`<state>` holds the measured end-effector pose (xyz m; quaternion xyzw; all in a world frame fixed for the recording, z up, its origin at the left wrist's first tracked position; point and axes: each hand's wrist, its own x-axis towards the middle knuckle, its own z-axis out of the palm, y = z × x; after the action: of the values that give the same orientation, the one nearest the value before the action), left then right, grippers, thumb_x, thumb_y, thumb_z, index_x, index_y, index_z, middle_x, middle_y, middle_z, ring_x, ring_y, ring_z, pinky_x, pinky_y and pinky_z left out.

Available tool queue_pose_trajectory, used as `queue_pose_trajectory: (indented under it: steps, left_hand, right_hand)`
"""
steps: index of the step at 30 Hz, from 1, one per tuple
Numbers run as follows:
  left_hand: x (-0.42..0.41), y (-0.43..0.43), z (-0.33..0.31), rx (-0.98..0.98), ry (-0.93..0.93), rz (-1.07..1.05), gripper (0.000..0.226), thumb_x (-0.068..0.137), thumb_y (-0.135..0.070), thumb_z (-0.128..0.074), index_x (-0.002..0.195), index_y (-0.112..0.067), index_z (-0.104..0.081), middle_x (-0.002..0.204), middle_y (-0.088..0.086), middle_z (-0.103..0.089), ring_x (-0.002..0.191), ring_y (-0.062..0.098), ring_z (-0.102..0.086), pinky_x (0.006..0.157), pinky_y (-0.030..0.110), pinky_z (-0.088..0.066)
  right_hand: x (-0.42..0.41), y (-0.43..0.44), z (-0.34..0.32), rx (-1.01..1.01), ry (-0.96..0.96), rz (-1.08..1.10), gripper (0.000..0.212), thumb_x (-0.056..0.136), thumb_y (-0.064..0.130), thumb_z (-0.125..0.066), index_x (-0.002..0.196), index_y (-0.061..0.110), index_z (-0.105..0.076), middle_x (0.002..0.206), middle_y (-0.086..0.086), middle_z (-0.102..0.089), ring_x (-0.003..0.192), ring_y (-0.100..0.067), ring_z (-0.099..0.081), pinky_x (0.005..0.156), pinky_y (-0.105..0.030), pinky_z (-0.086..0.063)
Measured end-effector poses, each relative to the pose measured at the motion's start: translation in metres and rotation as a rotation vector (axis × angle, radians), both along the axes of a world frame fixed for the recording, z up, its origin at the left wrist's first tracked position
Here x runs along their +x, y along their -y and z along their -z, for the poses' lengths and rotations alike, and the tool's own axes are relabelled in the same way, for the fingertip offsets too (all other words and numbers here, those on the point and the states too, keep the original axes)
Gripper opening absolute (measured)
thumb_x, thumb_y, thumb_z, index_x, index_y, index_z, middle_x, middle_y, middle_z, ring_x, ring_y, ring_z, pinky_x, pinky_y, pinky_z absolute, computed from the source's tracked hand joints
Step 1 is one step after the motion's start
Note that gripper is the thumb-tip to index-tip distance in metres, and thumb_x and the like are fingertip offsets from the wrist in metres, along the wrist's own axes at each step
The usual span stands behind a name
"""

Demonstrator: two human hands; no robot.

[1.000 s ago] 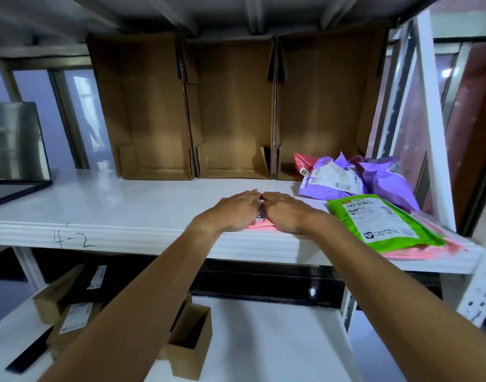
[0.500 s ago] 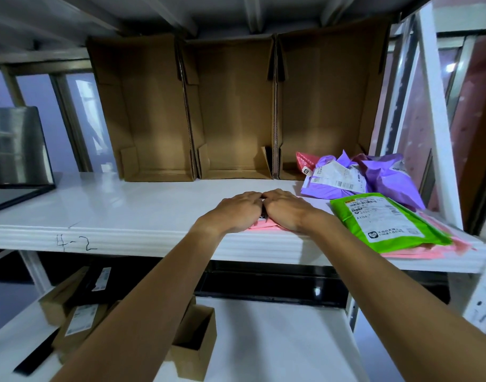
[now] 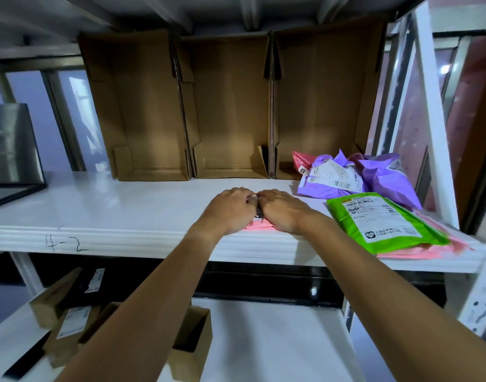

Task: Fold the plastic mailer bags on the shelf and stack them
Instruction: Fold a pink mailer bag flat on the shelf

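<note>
A pink mailer bag [image 3: 259, 225] lies flat near the front edge of the white shelf [image 3: 126, 213], mostly hidden under my hands. My left hand [image 3: 229, 209] and my right hand [image 3: 280, 209] rest side by side on it, palms down, fingertips touching. To the right, a green mailer [image 3: 379, 221] with a white label lies on top of another pink mailer [image 3: 429, 248]. Behind them sit crumpled purple mailers [image 3: 355, 179] and a red-pink one [image 3: 301, 159].
Three open cardboard boxes [image 3: 228, 106] stand on end along the back of the shelf. A white upright post [image 3: 434, 119] bounds the right side. The lower shelf [image 3: 264, 340] holds small cardboard boxes [image 3: 192, 343] at the left. A dark panel [image 3: 10, 150] stands far left.
Both hands stay pressed on the pink mailer in nearly the same spot; only the camera view has shifted slightly.
</note>
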<state>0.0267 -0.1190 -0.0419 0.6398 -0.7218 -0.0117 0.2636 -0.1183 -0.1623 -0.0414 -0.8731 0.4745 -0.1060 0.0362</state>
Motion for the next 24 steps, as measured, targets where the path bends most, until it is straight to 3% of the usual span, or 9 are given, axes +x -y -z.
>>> queue_pose_trajectory:
  steps: [4, 7, 9, 14, 16, 19, 21, 24]
  left_hand:
    - [-0.001, -0.006, -0.001, -0.067, -0.027, 0.024, 0.037, 0.093, -0.028, -0.038, 0.103, -0.025, -0.073, 0.095, -0.003, -0.071, 0.090, 0.020, -0.060, 0.084, 0.037, -0.049]
    - [-0.002, -0.013, -0.003, -0.135, -0.030, 0.027, 0.045, 0.083, -0.035, -0.035, 0.104, -0.030, -0.075, 0.098, -0.007, -0.074, 0.092, 0.020, -0.061, 0.084, 0.037, -0.052]
    - [-0.002, -0.015, -0.002, -0.145, -0.020, 0.022, 0.050, 0.082, -0.039, -0.034, 0.110, -0.033, -0.075, 0.106, -0.007, -0.075, 0.094, 0.021, -0.062, 0.085, 0.036, -0.054]
    - [-0.003, -0.019, -0.003, -0.113, -0.001, 0.035, 0.051, 0.083, -0.039, -0.034, 0.112, -0.034, -0.076, 0.087, 0.001, -0.075, 0.077, 0.023, -0.055, 0.075, 0.033, -0.051]
    - [-0.004, -0.018, -0.003, -0.084, 0.007, 0.049, 0.051, 0.084, -0.038, -0.034, 0.114, -0.034, -0.074, 0.087, 0.002, -0.075, 0.076, 0.023, -0.054, 0.077, 0.034, -0.051]
    - [-0.003, -0.017, -0.002, -0.035, -0.002, 0.067, 0.042, 0.093, -0.031, -0.038, 0.120, -0.035, -0.070, 0.099, 0.005, -0.074, 0.089, 0.030, -0.060, 0.084, 0.036, -0.049]
    - [-0.003, -0.014, -0.003, 0.022, 0.022, 0.066, 0.042, 0.101, -0.031, -0.037, 0.135, -0.038, -0.060, 0.120, 0.003, -0.070, 0.109, 0.031, -0.058, 0.092, 0.036, -0.045]
    - [-0.005, -0.012, -0.005, 0.170, 0.062, 0.092, 0.047, 0.106, -0.040, -0.028, 0.153, -0.039, -0.036, 0.161, -0.007, -0.035, 0.145, 0.025, -0.035, 0.116, 0.039, -0.028]
  right_hand:
    - [-0.003, -0.003, -0.001, -0.012, 0.011, -0.021, 0.044, 0.102, 0.025, -0.026, 0.136, 0.015, -0.052, 0.144, -0.007, -0.048, 0.133, -0.027, -0.040, 0.109, -0.048, -0.036]
    - [-0.004, -0.009, -0.005, 0.016, 0.116, -0.004, 0.043, 0.103, 0.027, -0.027, 0.136, 0.017, -0.053, 0.144, -0.008, -0.050, 0.130, -0.027, -0.044, 0.106, -0.042, -0.037]
    - [-0.005, -0.014, -0.007, 0.015, 0.143, -0.010, 0.043, 0.103, 0.026, -0.030, 0.138, 0.019, -0.054, 0.145, -0.007, -0.049, 0.130, -0.027, -0.044, 0.106, -0.041, -0.037]
    - [-0.007, -0.018, -0.009, -0.001, 0.104, -0.022, 0.042, 0.104, 0.023, -0.031, 0.138, 0.020, -0.055, 0.145, -0.007, -0.050, 0.130, -0.028, -0.044, 0.107, -0.041, -0.037]
    - [-0.007, -0.017, -0.009, -0.013, 0.181, 0.007, 0.040, 0.103, 0.025, -0.031, 0.132, 0.019, -0.059, 0.141, -0.008, -0.053, 0.127, -0.027, -0.048, 0.104, -0.040, -0.040]
    - [-0.008, -0.020, -0.008, -0.079, 0.361, 0.052, 0.035, 0.099, 0.025, -0.037, 0.120, 0.021, -0.065, 0.129, -0.005, -0.063, 0.115, -0.025, -0.055, 0.097, -0.039, -0.045]
    - [-0.009, -0.025, -0.008, -0.123, 0.378, 0.054, 0.035, 0.097, 0.022, -0.040, 0.120, 0.021, -0.067, 0.125, -0.004, -0.066, 0.113, -0.026, -0.056, 0.096, -0.038, -0.046]
    - [-0.009, -0.025, -0.007, -0.140, 0.310, 0.060, 0.038, 0.096, 0.021, -0.039, 0.125, 0.021, -0.065, 0.128, -0.007, -0.066, 0.115, -0.029, -0.056, 0.098, -0.040, -0.045]
